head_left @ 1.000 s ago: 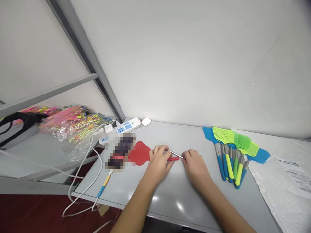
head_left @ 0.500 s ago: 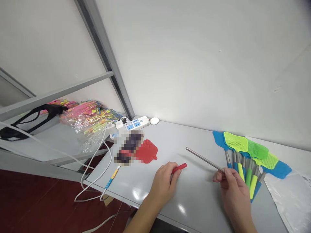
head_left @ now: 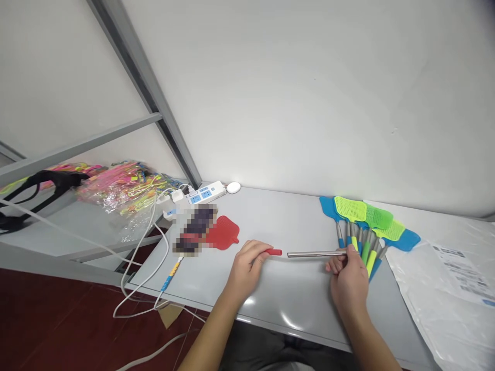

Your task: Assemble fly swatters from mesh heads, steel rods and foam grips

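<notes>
My left hand (head_left: 247,265) is closed round a red handle tube (head_left: 275,252), whose end points right. Between thumb and fingers, my right hand (head_left: 350,273) grips a metal rod (head_left: 315,254). The rod lies nearly level, its free end a short gap from the red tube and in line with it. Beyond my left hand, a red fly swatter head (head_left: 224,233) rests on the grey table, partly overlapped by a blurred-out phone (head_left: 197,229). Just behind my right hand lies a fanned pile of fly swatters (head_left: 363,219) in blue, yellow and green, with grey shafts and coloured handles.
A white power strip (head_left: 204,195) with cables and a round white object (head_left: 233,187) stand at the back left. White plastic packaging (head_left: 456,278) covers the table's right side. Left, behind a grey metal frame (head_left: 149,93), are bagged colourful items (head_left: 124,188) and a black strap (head_left: 58,180).
The metal rod has swung from slanting to nearly level, and its tip has come close to the red tube. The tube has turned to face it. The view has shifted right.
</notes>
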A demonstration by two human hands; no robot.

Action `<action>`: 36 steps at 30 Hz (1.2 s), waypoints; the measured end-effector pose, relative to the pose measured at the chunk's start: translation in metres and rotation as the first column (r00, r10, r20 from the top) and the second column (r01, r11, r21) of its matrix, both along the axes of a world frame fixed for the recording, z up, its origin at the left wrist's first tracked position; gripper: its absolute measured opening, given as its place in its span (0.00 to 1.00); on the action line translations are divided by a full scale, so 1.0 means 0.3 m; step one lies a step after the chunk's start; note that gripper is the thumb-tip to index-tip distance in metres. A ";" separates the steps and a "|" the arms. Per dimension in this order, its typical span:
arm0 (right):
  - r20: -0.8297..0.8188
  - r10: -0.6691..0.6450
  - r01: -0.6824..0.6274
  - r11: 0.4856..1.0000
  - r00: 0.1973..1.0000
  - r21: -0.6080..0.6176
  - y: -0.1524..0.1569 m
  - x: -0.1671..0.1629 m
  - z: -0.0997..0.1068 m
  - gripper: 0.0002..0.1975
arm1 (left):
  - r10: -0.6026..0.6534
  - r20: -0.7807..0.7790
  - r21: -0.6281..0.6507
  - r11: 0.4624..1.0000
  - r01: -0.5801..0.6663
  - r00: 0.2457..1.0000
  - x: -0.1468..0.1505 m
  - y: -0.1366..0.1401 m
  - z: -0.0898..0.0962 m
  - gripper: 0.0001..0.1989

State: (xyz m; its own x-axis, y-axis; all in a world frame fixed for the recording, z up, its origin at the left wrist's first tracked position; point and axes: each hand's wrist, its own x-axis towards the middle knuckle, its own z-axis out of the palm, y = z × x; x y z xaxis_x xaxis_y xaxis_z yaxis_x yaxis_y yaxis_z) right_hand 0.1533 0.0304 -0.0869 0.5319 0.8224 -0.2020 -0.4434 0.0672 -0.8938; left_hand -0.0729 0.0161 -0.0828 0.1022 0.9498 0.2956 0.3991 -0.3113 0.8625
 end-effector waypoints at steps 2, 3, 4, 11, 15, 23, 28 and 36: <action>0.037 0.004 -0.004 1.000 0.999 0.003 -0.002 -0.003 0.001 0.17 | 0.005 -0.007 -0.007 1.000 -0.005 1.000 0.001 0.002 -0.003 0.12; 0.063 0.004 -0.005 1.000 0.998 0.014 -0.005 -0.005 0.001 0.17 | 0.005 -0.015 -0.011 1.000 -0.005 1.000 0.002 0.003 -0.004 0.12; 0.090 0.000 -0.003 1.000 0.996 0.028 -0.009 -0.007 0.001 0.17 | 0.003 -0.025 -0.014 1.000 -0.003 1.000 0.004 0.005 -0.004 0.13; 0.296 -0.022 -0.013 0.993 0.955 0.114 -0.055 -0.006 0.007 0.18 | 0.066 -0.115 -0.007 0.998 -0.067 0.991 0.032 -0.017 0.002 0.15; 0.456 0.047 -0.121 0.983 0.889 0.135 -0.072 0.001 0.000 0.18 | 0.185 -0.143 -0.033 0.981 -0.192 0.972 0.054 -0.058 -0.003 0.15; 0.764 0.068 -0.464 0.827 0.642 0.317 -0.109 0.000 -0.023 0.16 | 0.448 -0.138 -0.072 0.885 -0.460 0.883 0.059 -0.079 -0.025 0.13; 0.787 0.038 -0.548 0.739 0.615 0.393 -0.131 0.005 -0.032 0.14 | 0.458 -0.093 -0.055 0.884 -0.464 0.884 0.053 -0.090 -0.030 0.12; 0.894 0.169 -0.759 0.606 0.415 0.238 -0.155 -0.090 -0.006 0.10 | 0.310 0.069 -0.142 0.944 -0.298 0.948 0.041 -0.099 -0.014 0.13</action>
